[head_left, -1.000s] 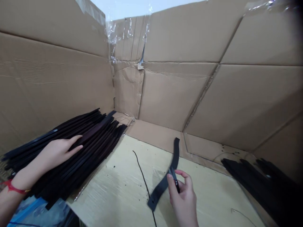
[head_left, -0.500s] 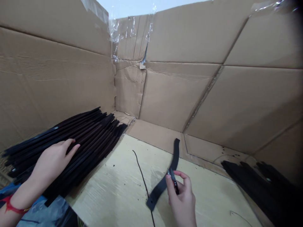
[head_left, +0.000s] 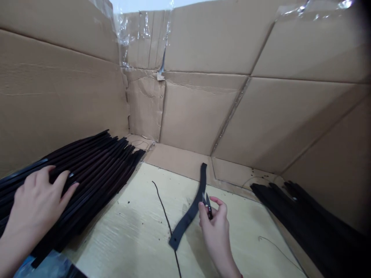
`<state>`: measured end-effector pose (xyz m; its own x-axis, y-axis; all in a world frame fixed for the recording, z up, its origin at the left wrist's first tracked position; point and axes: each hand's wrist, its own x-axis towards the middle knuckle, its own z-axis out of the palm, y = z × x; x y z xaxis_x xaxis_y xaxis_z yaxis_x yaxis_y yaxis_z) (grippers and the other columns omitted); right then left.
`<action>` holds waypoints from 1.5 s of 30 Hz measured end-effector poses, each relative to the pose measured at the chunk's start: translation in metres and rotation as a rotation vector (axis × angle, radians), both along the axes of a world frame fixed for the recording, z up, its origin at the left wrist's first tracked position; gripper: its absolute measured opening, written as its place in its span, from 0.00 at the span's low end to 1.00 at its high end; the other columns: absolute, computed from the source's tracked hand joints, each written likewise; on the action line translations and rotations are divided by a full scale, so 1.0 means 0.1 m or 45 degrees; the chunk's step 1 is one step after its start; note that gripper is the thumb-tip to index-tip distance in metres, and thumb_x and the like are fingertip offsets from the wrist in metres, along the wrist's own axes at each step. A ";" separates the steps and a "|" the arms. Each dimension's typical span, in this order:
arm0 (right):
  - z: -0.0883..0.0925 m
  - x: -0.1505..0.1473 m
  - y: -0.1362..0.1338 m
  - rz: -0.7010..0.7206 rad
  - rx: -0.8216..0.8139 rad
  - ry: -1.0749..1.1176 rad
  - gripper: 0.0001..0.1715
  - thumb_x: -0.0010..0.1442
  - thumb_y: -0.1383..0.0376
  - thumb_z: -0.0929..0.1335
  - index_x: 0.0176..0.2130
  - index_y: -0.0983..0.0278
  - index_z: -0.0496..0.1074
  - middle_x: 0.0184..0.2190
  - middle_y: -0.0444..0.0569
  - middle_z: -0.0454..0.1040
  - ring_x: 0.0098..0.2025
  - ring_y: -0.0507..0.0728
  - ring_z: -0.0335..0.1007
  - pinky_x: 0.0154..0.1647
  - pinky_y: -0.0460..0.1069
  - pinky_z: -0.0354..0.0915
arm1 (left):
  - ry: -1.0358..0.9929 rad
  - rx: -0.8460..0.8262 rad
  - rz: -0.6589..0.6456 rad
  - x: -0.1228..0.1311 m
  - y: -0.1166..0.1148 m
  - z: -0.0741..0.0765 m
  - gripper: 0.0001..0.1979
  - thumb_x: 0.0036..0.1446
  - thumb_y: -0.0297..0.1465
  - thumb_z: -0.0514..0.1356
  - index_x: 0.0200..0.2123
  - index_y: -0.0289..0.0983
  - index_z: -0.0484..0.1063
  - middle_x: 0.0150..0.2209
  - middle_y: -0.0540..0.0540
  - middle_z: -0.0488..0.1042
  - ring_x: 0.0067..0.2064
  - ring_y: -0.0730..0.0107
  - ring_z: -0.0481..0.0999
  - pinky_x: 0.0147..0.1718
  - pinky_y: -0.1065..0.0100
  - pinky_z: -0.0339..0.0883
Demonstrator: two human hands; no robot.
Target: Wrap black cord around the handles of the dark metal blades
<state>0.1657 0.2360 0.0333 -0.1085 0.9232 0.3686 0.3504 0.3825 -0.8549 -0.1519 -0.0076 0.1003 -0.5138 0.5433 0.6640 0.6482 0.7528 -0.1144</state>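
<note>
The strap (head_left: 189, 217) is matt black, either rubber or synthetic leather, and the stack (head_left: 95, 170) looks the same, with a slight sheen along its edges. The snips (head_left: 208, 205) show bright metal and glossy black. The walls are rough brown cardboard (head_left: 203, 112), patched with shiny clear tape (head_left: 124, 31). The bench (head_left: 121, 220) is pale, matt board, and the cord (head_left: 164, 216) is thin and black.

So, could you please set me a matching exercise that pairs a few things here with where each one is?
Things:
1. Left hand
2. Small snips
3. Thin black cord
4. Cardboard sheets

Places:
A. Lying on the pale board
B. Standing as walls behind the board
C. Resting on the stack of black strips
D. Pinched in the right hand

Pairs: 1-C, 2-D, 3-A, 4-B
</note>
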 end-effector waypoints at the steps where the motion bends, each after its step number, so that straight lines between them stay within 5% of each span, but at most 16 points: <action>1: 0.00 0.03 0.05 -0.019 0.017 -0.049 0.25 0.63 0.52 0.61 0.52 0.64 0.54 0.22 0.43 0.68 0.22 0.57 0.66 0.24 0.49 0.62 | 0.045 -0.025 0.024 -0.01 0.01 0.00 0.25 0.65 0.42 0.41 0.46 0.31 0.71 0.53 0.28 0.66 0.50 0.40 0.68 0.39 0.52 0.67; 3: 0.01 0.10 0.16 -0.064 0.048 -0.169 0.23 0.64 0.57 0.59 0.54 0.66 0.52 0.27 0.47 0.71 0.26 0.59 0.70 0.27 0.50 0.64 | 0.109 -0.103 0.001 0.04 0.09 -0.04 0.24 0.66 0.41 0.43 0.46 0.31 0.71 0.55 0.29 0.65 0.53 0.41 0.67 0.41 0.52 0.67; 7: 0.03 0.28 0.38 -0.189 0.061 -0.372 0.21 0.63 0.68 0.58 0.55 0.71 0.55 0.31 0.55 0.72 0.31 0.63 0.72 0.32 0.53 0.64 | 0.028 -0.010 -0.419 0.43 0.52 -0.13 0.23 0.65 0.41 0.48 0.50 0.31 0.72 0.57 0.31 0.64 0.57 0.46 0.64 0.51 0.51 0.61; 11: -0.01 0.48 0.58 -0.313 0.090 -0.632 0.18 0.57 0.79 0.58 0.46 0.73 0.67 0.33 0.58 0.71 0.38 0.63 0.69 0.40 0.54 0.62 | -0.397 -0.311 -0.636 0.96 1.17 -0.09 0.19 0.67 0.37 0.47 0.50 0.36 0.74 0.58 0.36 0.66 0.59 0.52 0.63 0.55 0.53 0.57; 16: -0.08 0.64 0.69 -0.440 0.081 -0.852 0.11 0.57 0.80 0.64 0.40 0.71 0.71 0.38 0.52 0.70 0.42 0.58 0.67 0.47 0.55 0.63 | -0.665 -0.555 -0.525 1.16 1.91 -0.08 0.15 0.64 0.38 0.55 0.39 0.31 0.74 0.40 0.40 0.76 0.43 0.62 0.76 0.43 0.58 0.68; 19: -0.10 0.66 0.70 -0.469 0.057 -0.901 0.07 0.60 0.75 0.67 0.41 0.70 0.71 0.40 0.50 0.71 0.43 0.57 0.68 0.47 0.55 0.64 | -0.781 -0.634 -0.431 1.15 2.14 -0.17 0.16 0.63 0.40 0.57 0.39 0.31 0.73 0.40 0.42 0.76 0.42 0.64 0.76 0.43 0.58 0.70; 28: -0.05 0.52 0.55 -0.433 0.072 -0.748 0.11 0.59 0.76 0.65 0.43 0.73 0.71 0.47 0.61 0.67 0.52 0.67 0.62 0.52 0.62 0.60 | -0.967 -0.483 -0.584 0.91 2.15 -0.42 0.13 0.63 0.37 0.57 0.36 0.32 0.72 0.39 0.44 0.74 0.44 0.64 0.74 0.47 0.56 0.67; 33: 0.01 0.20 0.27 -0.032 0.237 -0.397 0.13 0.62 0.68 0.64 0.46 0.71 0.71 0.47 0.61 0.65 0.53 0.65 0.61 0.58 0.58 0.56 | -1.286 -0.249 -1.011 0.90 2.15 -0.50 0.13 0.61 0.37 0.59 0.30 0.33 0.70 0.30 0.49 0.71 0.35 0.69 0.72 0.39 0.63 0.67; 38: -0.04 -0.09 -0.02 0.420 0.119 0.005 0.14 0.63 0.59 0.64 0.42 0.65 0.74 0.41 0.54 0.70 0.41 0.58 0.70 0.40 0.51 0.69 | -1.669 0.035 -1.516 1.20 2.07 -0.47 0.14 0.59 0.40 0.58 0.32 0.34 0.69 0.29 0.50 0.70 0.29 0.73 0.69 0.30 0.71 0.63; 45: -0.16 -0.21 -0.12 0.555 -0.156 0.385 0.13 0.56 0.60 0.69 0.39 0.66 0.73 0.35 0.53 0.75 0.37 0.57 0.73 0.39 0.51 0.69 | -2.006 0.153 -1.697 1.44 2.04 -0.53 0.16 0.51 0.42 0.64 0.28 0.33 0.70 0.27 0.47 0.71 0.29 0.73 0.70 0.30 0.72 0.63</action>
